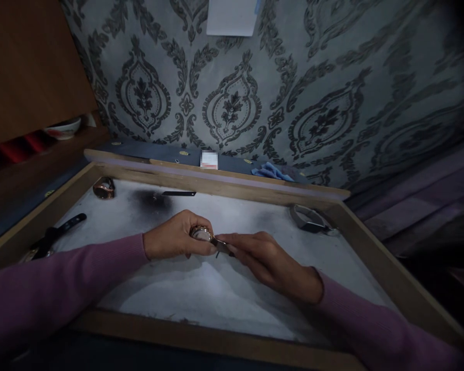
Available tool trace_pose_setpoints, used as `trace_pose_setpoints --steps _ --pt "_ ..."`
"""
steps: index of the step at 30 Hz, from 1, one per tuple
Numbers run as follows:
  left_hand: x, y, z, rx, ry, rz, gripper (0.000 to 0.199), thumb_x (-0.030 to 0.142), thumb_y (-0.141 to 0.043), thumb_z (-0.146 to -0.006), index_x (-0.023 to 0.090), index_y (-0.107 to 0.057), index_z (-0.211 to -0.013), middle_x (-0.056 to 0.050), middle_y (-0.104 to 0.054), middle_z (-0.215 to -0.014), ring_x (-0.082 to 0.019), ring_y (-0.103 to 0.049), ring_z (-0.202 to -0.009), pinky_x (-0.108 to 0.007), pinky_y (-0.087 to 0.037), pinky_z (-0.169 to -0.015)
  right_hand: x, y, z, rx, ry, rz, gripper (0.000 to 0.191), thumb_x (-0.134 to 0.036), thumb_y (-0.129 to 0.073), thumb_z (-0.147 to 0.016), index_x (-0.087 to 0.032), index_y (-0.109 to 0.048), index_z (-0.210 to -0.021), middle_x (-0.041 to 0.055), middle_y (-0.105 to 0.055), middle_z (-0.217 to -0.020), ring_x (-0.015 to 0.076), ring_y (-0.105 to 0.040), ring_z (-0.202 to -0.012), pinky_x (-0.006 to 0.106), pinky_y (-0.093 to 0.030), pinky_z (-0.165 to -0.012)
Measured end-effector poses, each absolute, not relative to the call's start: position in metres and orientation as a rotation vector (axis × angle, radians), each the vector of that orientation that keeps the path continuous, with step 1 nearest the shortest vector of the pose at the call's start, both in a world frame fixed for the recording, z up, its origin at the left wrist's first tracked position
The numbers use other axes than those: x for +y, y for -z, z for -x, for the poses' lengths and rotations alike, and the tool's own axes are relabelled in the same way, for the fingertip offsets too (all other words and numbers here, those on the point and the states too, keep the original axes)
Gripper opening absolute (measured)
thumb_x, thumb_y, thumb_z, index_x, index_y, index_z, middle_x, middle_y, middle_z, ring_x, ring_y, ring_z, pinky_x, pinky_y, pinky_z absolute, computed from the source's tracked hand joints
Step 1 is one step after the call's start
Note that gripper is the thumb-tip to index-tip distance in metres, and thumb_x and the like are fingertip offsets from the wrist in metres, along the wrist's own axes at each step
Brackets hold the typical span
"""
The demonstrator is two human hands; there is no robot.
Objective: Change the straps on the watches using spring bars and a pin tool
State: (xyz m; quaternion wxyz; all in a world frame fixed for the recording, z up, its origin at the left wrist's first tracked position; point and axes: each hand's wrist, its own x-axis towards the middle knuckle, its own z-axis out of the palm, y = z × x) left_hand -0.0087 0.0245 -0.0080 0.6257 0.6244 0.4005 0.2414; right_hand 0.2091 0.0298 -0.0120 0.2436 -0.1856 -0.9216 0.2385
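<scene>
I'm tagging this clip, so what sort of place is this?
Probably a room in a home: a patterned wall, a bowl on a shelf, and a wood-rimmed tray holding a copper-coloured watch.

Gold-rimmed watch (201, 234) partly hidden by left grip (180, 235)

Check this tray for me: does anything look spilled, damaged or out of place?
Yes: a dark smudge on the pale tray floor, beside the black strip. It looks odd because the surface around it is much lighter; I can't tell whether it's a stain. The watch in the left hand shows too small to judge.
</scene>
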Motion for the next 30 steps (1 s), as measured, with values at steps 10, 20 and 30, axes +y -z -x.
trace_pose_setpoints --steps 10,20,30 --pt "0.0245 0.0083 0.0092 0.918 -0.562 -1.445 0.018 0.029 -0.068 -0.066 0.014 -0.057 -0.065 0.008 -0.043 -0.051 -0.005 -0.038 -0.046 -0.016 -0.037 -0.041 0.0312 0.0194 -0.2101 -2.479 -0.615 0.526 0.029 -0.013 -0.044 -0.095 -0.011 -0.059 -0.119 0.0062 -0.072 -0.08 0.0103 -0.063 -0.06 0.02 -0.046 -0.056" --pt "0.025 0.0079 0.0099 0.909 -0.555 -1.442 0.017 0.027 -0.068 -0.066 0.015 -0.057 -0.065 0.009 -0.042 -0.049 -0.004 -0.037 -0.044 -0.015 -0.036 -0.041 0.0301 0.018 -0.2089 -2.474 -0.614 0.535 0.029 -0.016 -0.042 -0.096 -0.013 -0.059 -0.118 0.0051 -0.071 -0.079 0.0098 -0.062 -0.059 0.02 -0.046 -0.054" --pt "0.0242 0.0076 0.0096 0.893 -0.525 -1.443 0.018 0.029 -0.068 -0.066 0.015 -0.056 -0.066 0.01 -0.041 -0.048 -0.004 -0.037 -0.043 -0.016 -0.034 -0.041 0.0305 0.0145 -0.2075 -2.493 -0.635 0.534 0.029 -0.017 -0.041 -0.097 -0.012 -0.062 -0.116 0.0053 -0.07 -0.076 0.0093 -0.061 -0.057 0.019 -0.046 -0.054"
